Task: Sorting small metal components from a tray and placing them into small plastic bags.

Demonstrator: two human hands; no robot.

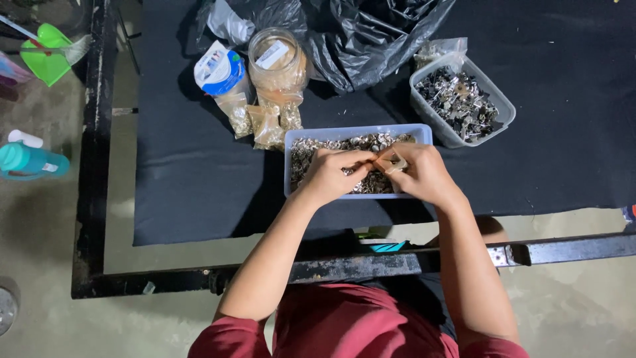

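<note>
**Two hands meet over a tray of small metal parts**

A wide black cloth-covered table (199, 192) in a dark metal frame fills most of the view. At its far edge lies a crumpled black plastic bag (371, 40). Near the right side stands a clear rectangular plastic tub (503, 109) heaped with dark and silvery metal clips. In front of the person sits a pale blue rectangular plastic tray (289, 166) filled with small silvery metal pieces; both hands hover over it. Just left of the tray's far corner stand a clear round plastic jar (278, 59) and a white and blue pouch (220, 69), with small clear bags of tiny metal parts (265, 122) lying just before them.

The left hand (328, 174) is curled, its fingertips pinched together on something too small to make out. The right hand (421, 174) is closed around a small clear plastic bag (395, 161), which it holds above the tray, touching the left fingertips.

On the floor at left lie a teal bottle (30, 161) and a green plastic scoop (45, 53)
</note>
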